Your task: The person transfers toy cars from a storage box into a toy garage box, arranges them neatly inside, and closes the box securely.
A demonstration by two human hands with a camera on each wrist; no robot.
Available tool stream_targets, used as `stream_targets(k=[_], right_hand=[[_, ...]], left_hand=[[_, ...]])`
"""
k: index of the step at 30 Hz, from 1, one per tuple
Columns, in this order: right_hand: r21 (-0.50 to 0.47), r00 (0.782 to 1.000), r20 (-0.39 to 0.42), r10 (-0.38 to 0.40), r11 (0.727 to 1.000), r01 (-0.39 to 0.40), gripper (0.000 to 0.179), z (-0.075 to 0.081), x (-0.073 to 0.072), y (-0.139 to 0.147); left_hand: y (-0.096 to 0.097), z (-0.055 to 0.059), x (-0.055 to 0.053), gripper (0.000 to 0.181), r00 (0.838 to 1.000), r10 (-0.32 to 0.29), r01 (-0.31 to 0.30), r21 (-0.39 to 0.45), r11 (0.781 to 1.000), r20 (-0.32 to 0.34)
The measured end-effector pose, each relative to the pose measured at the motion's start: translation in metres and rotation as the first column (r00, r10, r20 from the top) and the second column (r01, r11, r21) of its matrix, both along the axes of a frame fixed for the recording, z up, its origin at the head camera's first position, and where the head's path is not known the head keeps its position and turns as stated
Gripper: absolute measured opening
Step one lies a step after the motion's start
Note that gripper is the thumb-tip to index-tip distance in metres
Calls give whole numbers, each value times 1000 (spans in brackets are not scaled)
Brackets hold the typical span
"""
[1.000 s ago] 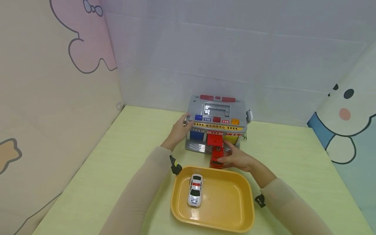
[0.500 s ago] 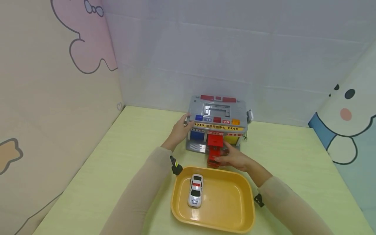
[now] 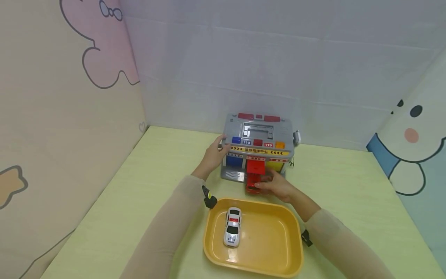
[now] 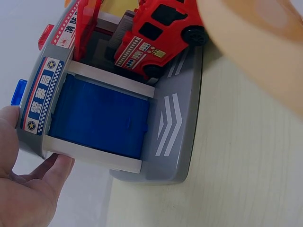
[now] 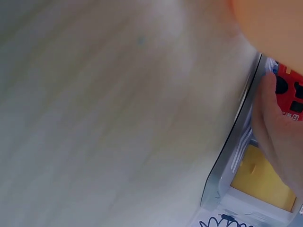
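Observation:
A grey toy emergency station (image 3: 231,128) stands on the table, with blue, red and yellow bay doors. My left hand (image 3: 212,157) grips its left edge; in the left wrist view the thumb is on the front and fingers curl behind the post, beside the lowered blue door (image 4: 99,116). The middle red door (image 3: 256,167) is swung up. My right hand (image 3: 280,186) holds a red toy fire truck (image 3: 252,187) by its sides, its far end under the raised door. In the left wrist view the truck (image 4: 163,35) looks tilted on the ramp. The yellow door (image 5: 260,175) is lowered.
A yellow tray (image 3: 254,267) sits in front of the station, with a white toy police car (image 3: 232,228) in its left half. A small white part (image 3: 297,138) with a dark cord sticks out at the station's right side. Fabric walls (image 3: 223,69) stand behind and beside the table.
My right hand has moved the fire truck slightly left and away from me, further under the raised red door. The left hand keeps its grip on the station, which has not moved.

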State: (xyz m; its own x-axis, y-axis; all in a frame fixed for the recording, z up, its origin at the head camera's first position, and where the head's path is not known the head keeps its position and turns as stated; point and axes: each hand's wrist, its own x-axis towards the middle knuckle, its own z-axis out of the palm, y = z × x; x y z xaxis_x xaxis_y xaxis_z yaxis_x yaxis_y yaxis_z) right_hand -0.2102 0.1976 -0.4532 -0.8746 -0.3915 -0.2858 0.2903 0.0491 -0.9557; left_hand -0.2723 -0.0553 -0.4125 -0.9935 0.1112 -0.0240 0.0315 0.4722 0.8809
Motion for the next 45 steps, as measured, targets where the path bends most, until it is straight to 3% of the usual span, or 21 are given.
stream_targets(k=[8, 15, 19, 29, 37, 45], right_hand=[[9, 995, 44, -84, 996, 84, 73, 1, 0, -3], [80, 988, -43, -149, 985, 152, 42, -1, -1, -5], [123, 983, -63, -174, 976, 181, 35, 0, 0, -4], [126, 986, -96, -140, 980, 151, 10, -2, 2, 0], [115, 986, -118, -121, 984, 134, 34, -3, 0, -1], [132, 985, -144, -91, 985, 111, 44, -2, 0, -3]], left_hand=[[0, -1, -1, 53, 1000, -1, 1, -3, 1000, -6], [0, -2, -1, 54, 1000, -4, 4, 6, 1000, -3], [0, -2, -1, 53, 1000, -7, 7, 3, 1000, -10], [0, -2, -1, 52, 1000, -10, 10, -5, 1000, -12], [-1, -2, -2, 53, 1000, -10, 10, -3, 1000, -16], [0, -4, -2, 53, 1000, -5, 5, -14, 1000, -13]])
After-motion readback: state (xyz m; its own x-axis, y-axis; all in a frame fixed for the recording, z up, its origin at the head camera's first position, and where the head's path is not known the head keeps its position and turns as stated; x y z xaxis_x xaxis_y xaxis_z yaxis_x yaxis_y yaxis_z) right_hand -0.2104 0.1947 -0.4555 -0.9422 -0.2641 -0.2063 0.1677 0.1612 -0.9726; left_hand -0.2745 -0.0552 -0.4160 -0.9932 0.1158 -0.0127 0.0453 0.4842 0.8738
